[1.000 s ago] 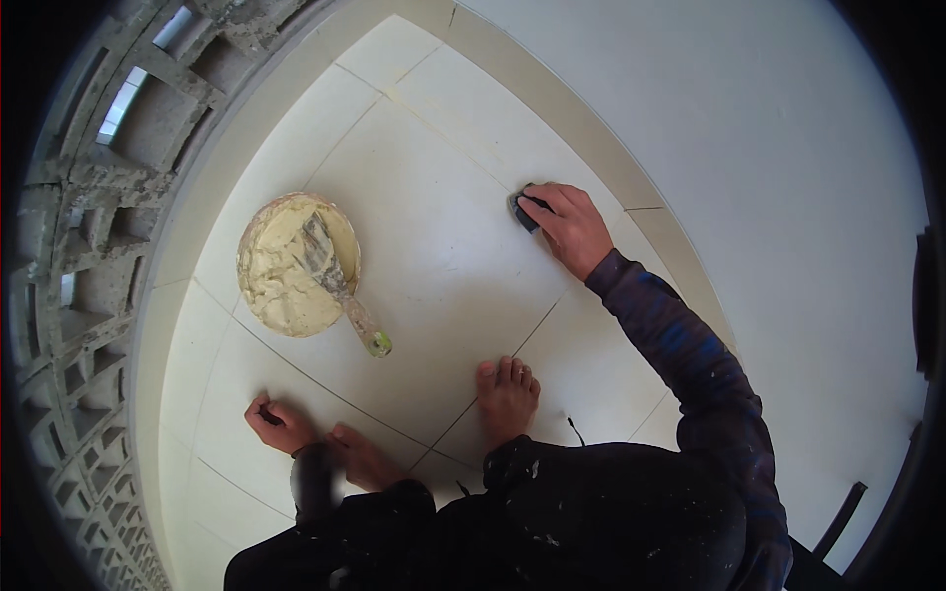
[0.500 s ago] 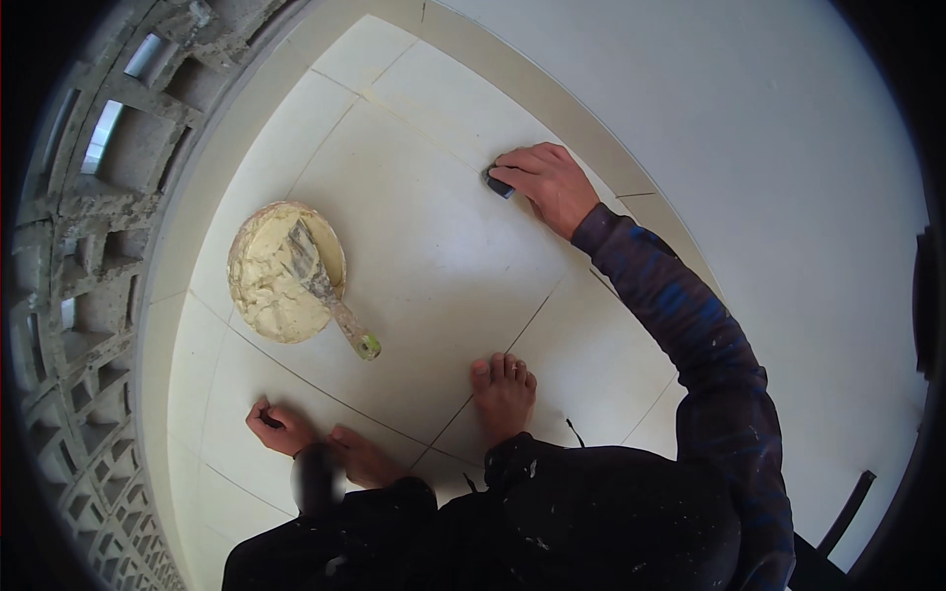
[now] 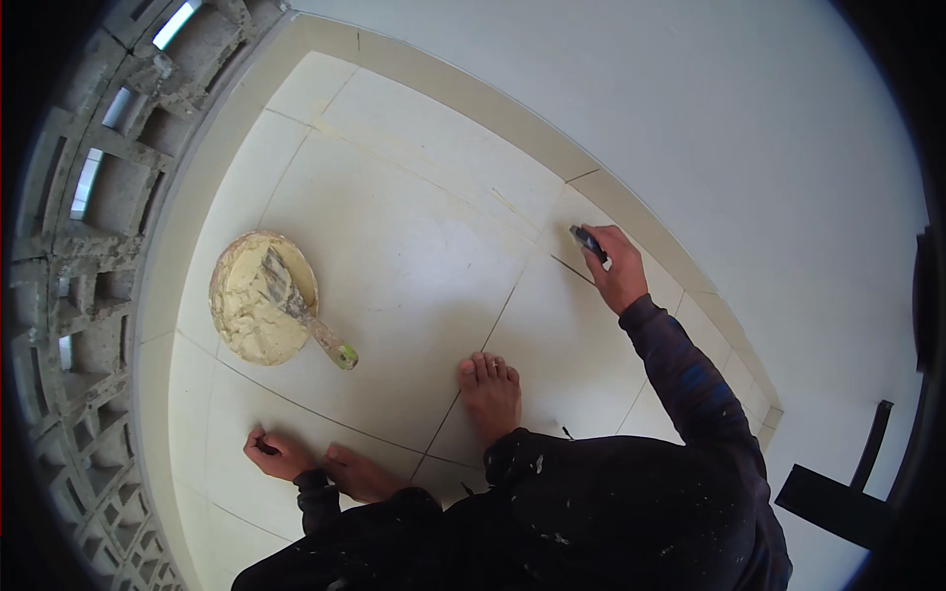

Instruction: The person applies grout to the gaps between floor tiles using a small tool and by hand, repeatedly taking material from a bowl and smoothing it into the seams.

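Note:
My right hand (image 3: 621, 273) grips a small black hand tool (image 3: 589, 242) whose exact kind I cannot make out. It is over the tile floor beside a dark joint, near the right-hand skirting. My left hand (image 3: 283, 459) is closed by my foot at the lower left; something dark shows at its fingers, too small to name. In front of it stands a round tub of cream paste (image 3: 246, 315). A smeared putty knife (image 3: 315, 325) lies across the paste, its handle sticking out over the rim. A short cream smear (image 3: 512, 209) marks the floor beyond my right hand.
Pale floor tiles (image 3: 394, 266) have some dark joints and some cream-filled ones. A beige skirting (image 3: 473, 97) runs below the white wall (image 3: 690, 118). Grey openwork blocks (image 3: 128, 187) stand along the left. My bare foot (image 3: 490, 394) is close by. A black object (image 3: 833, 502) is at the lower right.
My right hand, still gripping the tool, has moved right and nearer to me. A cream smear now shows near where it was. The view has shifted slightly; my left hand stays by my foot.

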